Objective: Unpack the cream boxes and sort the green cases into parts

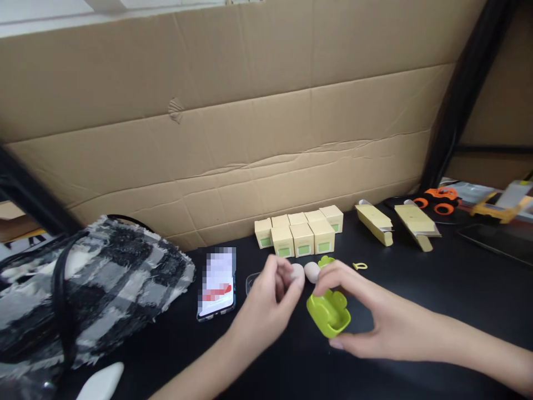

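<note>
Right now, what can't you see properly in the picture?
All in the head view:
Phone: screen words, blurred by squares.
Small boxes: label print, too small to read.
Clear thing: partly hidden behind the left hand, so its shape is unclear.
Far green piece: partly covered by the right hand.
White object, bottom left: cut off by the bottom edge.
Checked bag: cut off by the left edge.

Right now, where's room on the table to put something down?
Bare tabletop shows between the right forearm and the opened cartons, and between both forearms. It's crowded around the left hand and right hand, with the green cup, pale balls and small boxes, and by the bag and phone.
</note>
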Action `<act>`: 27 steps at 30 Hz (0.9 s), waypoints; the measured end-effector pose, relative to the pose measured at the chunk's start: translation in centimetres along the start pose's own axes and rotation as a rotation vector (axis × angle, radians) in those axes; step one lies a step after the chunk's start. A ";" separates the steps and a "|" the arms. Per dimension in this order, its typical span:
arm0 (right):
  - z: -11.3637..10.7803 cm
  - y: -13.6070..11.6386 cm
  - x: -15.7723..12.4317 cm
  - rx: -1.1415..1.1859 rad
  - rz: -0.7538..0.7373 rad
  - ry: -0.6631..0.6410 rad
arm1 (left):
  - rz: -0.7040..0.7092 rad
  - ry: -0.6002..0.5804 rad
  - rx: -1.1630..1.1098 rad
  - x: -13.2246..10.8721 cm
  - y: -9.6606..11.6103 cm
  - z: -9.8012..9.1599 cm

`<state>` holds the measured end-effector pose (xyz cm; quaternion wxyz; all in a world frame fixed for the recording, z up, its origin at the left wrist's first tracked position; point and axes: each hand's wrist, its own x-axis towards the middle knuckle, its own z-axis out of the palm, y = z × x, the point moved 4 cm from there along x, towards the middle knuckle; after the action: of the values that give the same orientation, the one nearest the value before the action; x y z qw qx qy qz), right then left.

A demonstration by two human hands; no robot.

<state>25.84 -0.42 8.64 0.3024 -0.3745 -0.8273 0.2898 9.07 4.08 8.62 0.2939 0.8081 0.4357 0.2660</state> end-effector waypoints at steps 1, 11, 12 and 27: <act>0.0 -0.1 0.0 0.004 -0.041 0.040 | -0.025 -0.031 -0.094 -1.0 0.1 0.6; 2.2 -0.9 -0.3 0.097 -0.049 -0.074 | -0.325 -0.147 -1.343 -6.2 -1.7 5.7; 2.3 -0.8 -0.3 0.108 -0.041 -0.062 | -0.342 -0.165 -1.417 -6.2 -1.8 5.8; 2.5 -1.9 -0.4 -0.220 -0.253 -0.176 | -0.430 -0.192 -1.402 -6.6 -2.6 6.8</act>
<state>23.36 -2.40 8.24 0.2200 -0.2714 -0.9178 0.1887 9.14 -2.12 0.92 0.8236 0.3471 0.2847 0.3465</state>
